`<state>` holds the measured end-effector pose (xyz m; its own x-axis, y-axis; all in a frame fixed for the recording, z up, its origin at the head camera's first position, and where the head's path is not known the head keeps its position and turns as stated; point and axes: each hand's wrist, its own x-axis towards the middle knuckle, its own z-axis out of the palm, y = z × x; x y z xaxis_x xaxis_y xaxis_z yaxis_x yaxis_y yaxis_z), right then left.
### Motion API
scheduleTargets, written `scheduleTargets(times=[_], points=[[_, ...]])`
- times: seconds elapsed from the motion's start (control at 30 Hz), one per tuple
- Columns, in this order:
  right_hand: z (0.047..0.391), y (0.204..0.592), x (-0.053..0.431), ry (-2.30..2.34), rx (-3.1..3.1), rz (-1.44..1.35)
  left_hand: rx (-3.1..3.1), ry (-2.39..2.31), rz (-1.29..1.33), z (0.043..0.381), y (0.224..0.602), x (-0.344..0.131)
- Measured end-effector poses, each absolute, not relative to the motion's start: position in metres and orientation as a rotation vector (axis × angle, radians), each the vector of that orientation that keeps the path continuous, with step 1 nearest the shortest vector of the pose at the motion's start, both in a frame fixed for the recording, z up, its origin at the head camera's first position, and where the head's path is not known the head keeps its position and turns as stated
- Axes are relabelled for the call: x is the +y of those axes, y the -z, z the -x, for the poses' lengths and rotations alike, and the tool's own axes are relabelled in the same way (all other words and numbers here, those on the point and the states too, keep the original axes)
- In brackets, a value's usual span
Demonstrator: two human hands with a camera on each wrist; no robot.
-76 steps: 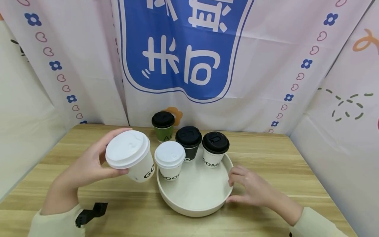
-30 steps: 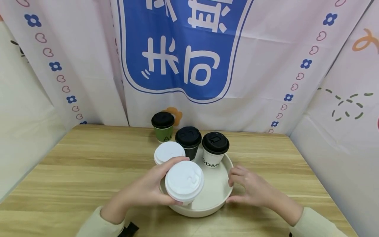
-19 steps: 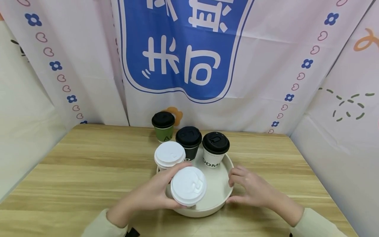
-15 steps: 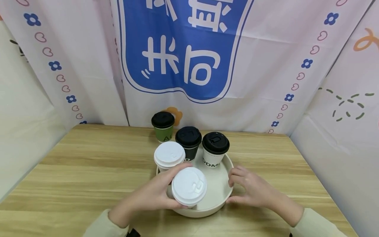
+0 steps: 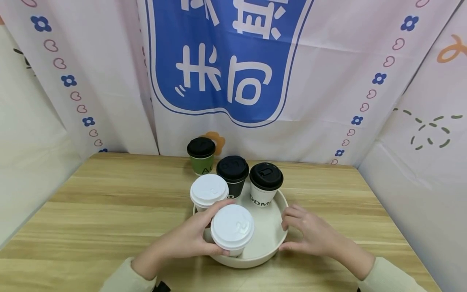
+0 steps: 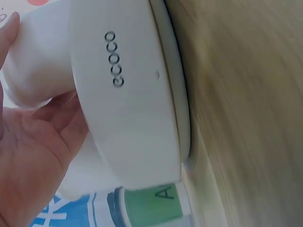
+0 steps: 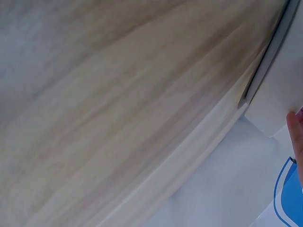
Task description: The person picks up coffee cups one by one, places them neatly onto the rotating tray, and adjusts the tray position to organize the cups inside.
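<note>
My left hand (image 5: 193, 237) grips a white paper cup (image 6: 42, 56) with a white lid (image 5: 232, 225), at the front of a round cream tray (image 5: 268, 231). In the left wrist view the tray's wall, lettered "ecoco", hides the cup's base, so I cannot tell whether it touches the tray floor. My right hand (image 5: 310, 231) holds the tray's right rim between thumb and curled fingers; only a fingertip (image 7: 294, 135) shows in the right wrist view. Inside the tray stand another white-lidded cup (image 5: 209, 190), a black cup (image 5: 233, 172) and a black-lidded white cup (image 5: 264, 182).
Behind the tray, a green cup (image 5: 202, 162) with a black lid stands on the wooden table (image 5: 120, 202). A white printed cloth (image 5: 328, 81) hangs along the table's back edge, and pale side walls flank it.
My left hand has carried the white cup rightward from beside the tray to its front part, then almost stopped. The right hand and the tray have stayed in place.
</note>
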<state>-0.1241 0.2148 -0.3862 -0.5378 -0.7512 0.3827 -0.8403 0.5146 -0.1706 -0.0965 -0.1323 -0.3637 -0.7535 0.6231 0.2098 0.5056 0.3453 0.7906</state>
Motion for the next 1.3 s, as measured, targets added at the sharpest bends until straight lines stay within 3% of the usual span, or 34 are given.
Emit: scheduleTargets(times=[0.4,0.8,1.3], points=[[0.123,0.388,0.216,-0.492,-2.479,-1.334,2.405,-1.388,-1.043,0.083,0.349,-0.182],[0.12,0.389,0.216,-0.485,-2.464,-1.333,2.539,-1.424,-1.03,0.09,0.329,-0.228],[0.123,0.389,0.216,-0.495,-2.422,-1.371,2.595,-1.57,-0.778,0.139,0.343,-0.263]])
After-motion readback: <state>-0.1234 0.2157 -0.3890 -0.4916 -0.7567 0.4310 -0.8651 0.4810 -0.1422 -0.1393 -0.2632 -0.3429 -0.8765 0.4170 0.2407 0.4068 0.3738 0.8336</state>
